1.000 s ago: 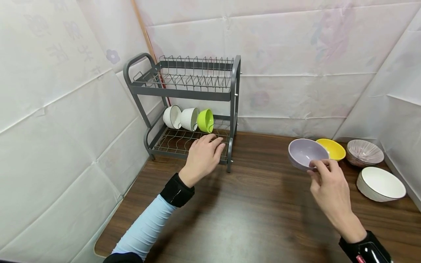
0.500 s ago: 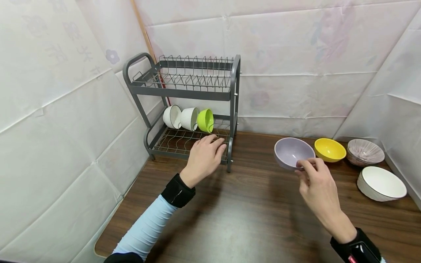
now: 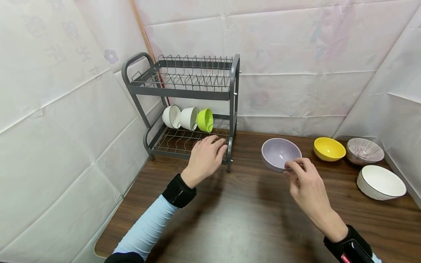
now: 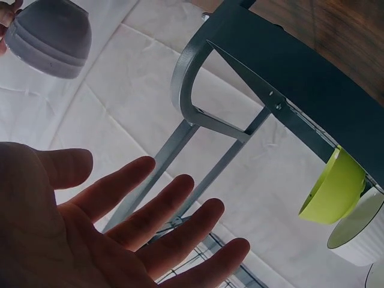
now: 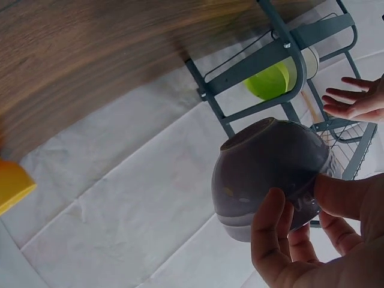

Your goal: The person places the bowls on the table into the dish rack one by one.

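My right hand (image 3: 307,186) pinches the near rim of a lavender bowl (image 3: 279,153), holding it above the table between the rack and the other bowls. In the right wrist view the thumb and fingers grip the side of the bowl (image 5: 270,174), whose base faces the camera. My left hand (image 3: 205,157) is held in front of the rack's lower tier with nothing in it; its fingers are spread in the left wrist view. On that lower tier stand a white bowl (image 3: 171,117), a ribbed white bowl (image 3: 189,119) and a lime green bowl (image 3: 205,120), tipped on their sides in a row.
The grey two-tier dish rack (image 3: 179,94) stands at the back left; its upper tier has wire slots. At right on the wooden table (image 3: 250,219) sit a yellow bowl (image 3: 329,149), a streaked translucent bowl (image 3: 365,150) and a white bowl (image 3: 381,182). White sheeting (image 3: 306,65) walls the table.
My right hand has carried the lavender bowl leftward, away from the yellow bowl and closer to the rack. The left hand has hardly moved.
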Demonstrator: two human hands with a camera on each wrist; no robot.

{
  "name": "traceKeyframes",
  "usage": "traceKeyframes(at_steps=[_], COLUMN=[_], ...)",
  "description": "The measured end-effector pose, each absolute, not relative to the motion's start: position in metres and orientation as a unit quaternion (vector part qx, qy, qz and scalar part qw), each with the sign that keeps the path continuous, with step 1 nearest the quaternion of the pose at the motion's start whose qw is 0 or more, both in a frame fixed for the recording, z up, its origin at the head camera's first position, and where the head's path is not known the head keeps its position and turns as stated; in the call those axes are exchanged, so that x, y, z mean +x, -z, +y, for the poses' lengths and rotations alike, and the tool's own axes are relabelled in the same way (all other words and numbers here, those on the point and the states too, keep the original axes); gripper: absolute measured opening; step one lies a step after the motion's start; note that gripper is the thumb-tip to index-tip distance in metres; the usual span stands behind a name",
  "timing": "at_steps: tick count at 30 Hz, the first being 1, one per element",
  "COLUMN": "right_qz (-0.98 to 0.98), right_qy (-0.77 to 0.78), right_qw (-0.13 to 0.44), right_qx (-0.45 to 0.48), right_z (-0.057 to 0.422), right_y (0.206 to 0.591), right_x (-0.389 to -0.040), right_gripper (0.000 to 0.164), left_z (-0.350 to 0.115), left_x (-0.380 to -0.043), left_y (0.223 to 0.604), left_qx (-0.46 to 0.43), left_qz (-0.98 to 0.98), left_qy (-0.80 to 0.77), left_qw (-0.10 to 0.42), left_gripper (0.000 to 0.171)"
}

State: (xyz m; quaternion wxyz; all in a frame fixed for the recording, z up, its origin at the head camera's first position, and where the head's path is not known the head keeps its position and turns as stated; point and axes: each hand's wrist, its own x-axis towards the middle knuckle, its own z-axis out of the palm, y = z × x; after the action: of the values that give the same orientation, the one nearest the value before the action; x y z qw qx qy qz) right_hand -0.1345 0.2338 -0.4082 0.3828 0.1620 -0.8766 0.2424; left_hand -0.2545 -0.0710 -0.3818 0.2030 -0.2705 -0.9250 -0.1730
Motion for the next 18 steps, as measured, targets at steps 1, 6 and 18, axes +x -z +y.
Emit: traceKeyframes(at_steps=[1,6,18], right_qz=[-0.877,-0.879,-0.868], right_qy=[-0.242,-0.24,-0.241], right_qw=[0.382,0.374,0.382], right_qx=[0.165,0.174,0.206], right_z=[0.233,0.23,0.217], right_y=[0.409,0.409,0.407], right_x=[-0.135,-0.135,-0.139], right_gripper=[0.029,0.031,0.033], left_z=[-0.071,-0.069,-0.049], left_x=[-0.254,-0.254,-0.246], left_y=[0.382,0.383,0.385], left_qx=[-0.273,-0.295,-0.402], left_qz=[-0.925,-0.922,-0.851], left_qy=[0.172,0.163,0.254], left_qw=[0.202,0.191,0.223], left_gripper=[0.039,0.04,0.043])
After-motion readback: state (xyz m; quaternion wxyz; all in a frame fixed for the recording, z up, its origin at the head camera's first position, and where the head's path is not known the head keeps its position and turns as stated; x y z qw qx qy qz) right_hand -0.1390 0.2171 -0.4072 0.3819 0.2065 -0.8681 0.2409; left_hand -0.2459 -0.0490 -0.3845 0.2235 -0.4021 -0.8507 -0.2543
